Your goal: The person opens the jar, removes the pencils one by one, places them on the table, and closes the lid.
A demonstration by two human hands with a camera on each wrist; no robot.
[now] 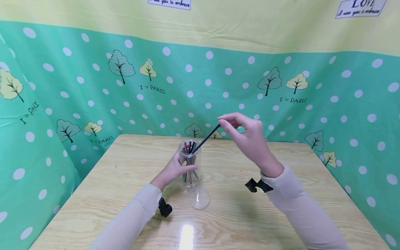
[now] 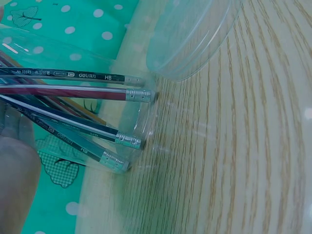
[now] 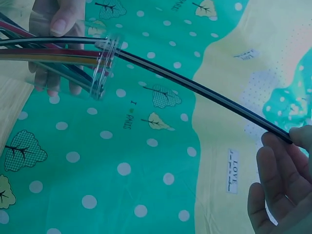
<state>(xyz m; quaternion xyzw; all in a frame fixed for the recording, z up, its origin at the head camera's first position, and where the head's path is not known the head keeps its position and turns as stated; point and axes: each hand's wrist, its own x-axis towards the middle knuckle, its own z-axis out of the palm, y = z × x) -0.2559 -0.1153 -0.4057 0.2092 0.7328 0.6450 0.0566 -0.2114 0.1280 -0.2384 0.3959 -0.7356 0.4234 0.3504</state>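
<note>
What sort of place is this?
Maybe a corner set up for filming: a tree-print cloth hangs behind and beside a table, and black gadgets sit by the person's wrists.

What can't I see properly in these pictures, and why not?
- How many pencils there are: they overlap inside the clear jar in every view.
- Black pencil, top end: head view, covered by the right grip.
- Jar's bottom: right wrist view, cut off by the left edge.
- Left sign, upper words: head view, cut off by the top edge.
</note>
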